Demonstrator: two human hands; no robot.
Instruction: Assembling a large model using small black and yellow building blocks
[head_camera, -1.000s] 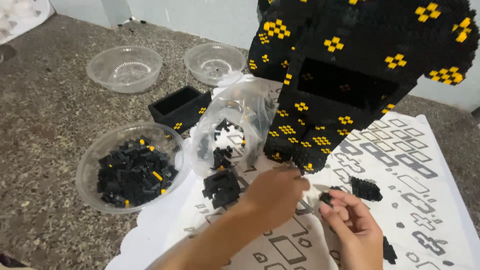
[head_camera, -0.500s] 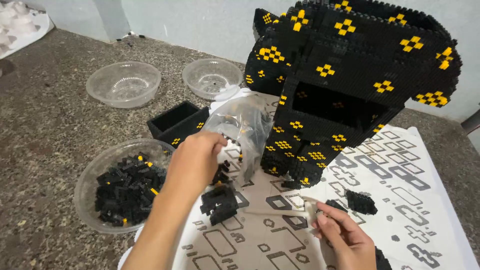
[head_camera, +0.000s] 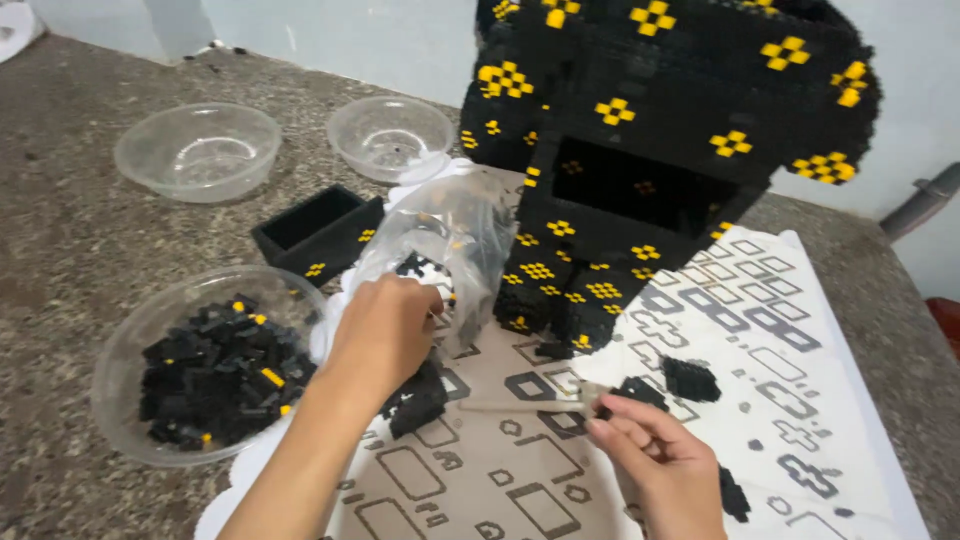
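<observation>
The left hand (head_camera: 385, 330) curls its fingers into the clear plastic bag (head_camera: 450, 240) of black bricks, mid-desk just left of the black-and-yellow brick model (head_camera: 660, 150). The right hand (head_camera: 660, 460), nearer the front edge, pinches a thin stick (head_camera: 520, 406) lying crosswise, pointing toward the left hand.

1 head-worn view, looking steeply down and forward, close over the stone table (head_camera: 60, 250), no second view
</observation>
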